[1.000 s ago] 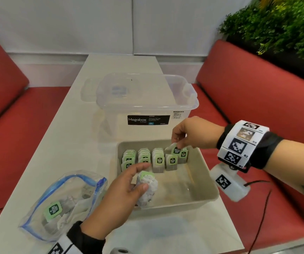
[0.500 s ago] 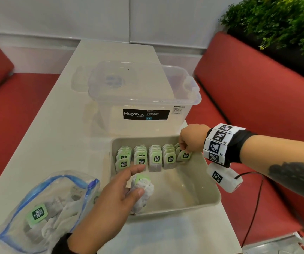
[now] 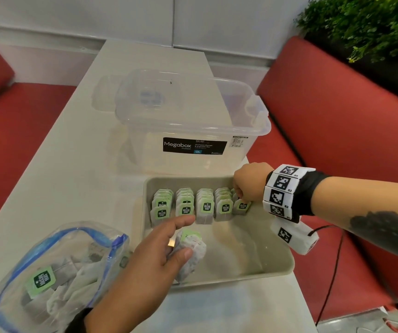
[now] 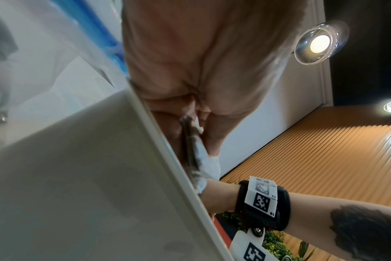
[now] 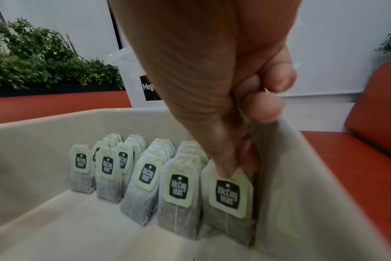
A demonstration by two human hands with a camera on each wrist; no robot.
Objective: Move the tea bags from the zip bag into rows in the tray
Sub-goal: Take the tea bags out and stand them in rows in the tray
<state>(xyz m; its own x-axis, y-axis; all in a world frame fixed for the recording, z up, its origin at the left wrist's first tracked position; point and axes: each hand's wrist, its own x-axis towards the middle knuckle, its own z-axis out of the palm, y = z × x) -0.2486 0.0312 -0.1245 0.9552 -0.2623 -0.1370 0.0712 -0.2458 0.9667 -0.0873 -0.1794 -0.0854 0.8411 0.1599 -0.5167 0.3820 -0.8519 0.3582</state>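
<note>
A beige tray (image 3: 277, 267) holds several rows of green-tagged tea bags (image 3: 205, 207) standing along its far wall. My right hand (image 3: 241, 197) pinches the top of the rightmost tea bag (image 3: 241, 207), which stands on the tray floor against the right wall. The right wrist view shows this hand (image 5: 237, 169) on that bag (image 5: 230, 203) beside the other rows (image 5: 145, 176). My left hand (image 3: 183, 236) grips a small bunch of tea bags (image 3: 193, 251) over the tray's near left corner. A clear zip bag (image 3: 49, 272) with a blue seal lies left of the tray, with more tea bags inside.
A clear Megabox storage bin (image 3: 193, 121) stands directly behind the tray, on a narrow white table (image 3: 61, 176). Red bench seats (image 3: 337, 116) flank the table on both sides. A green hedge (image 3: 373, 27) fills the back right. A black cable (image 3: 332, 272) hangs off the right wrist.
My right hand has lowered its tea bag from above the rows down to the right end, against the tray wall. My left hand has kept its bunch in the same spot.
</note>
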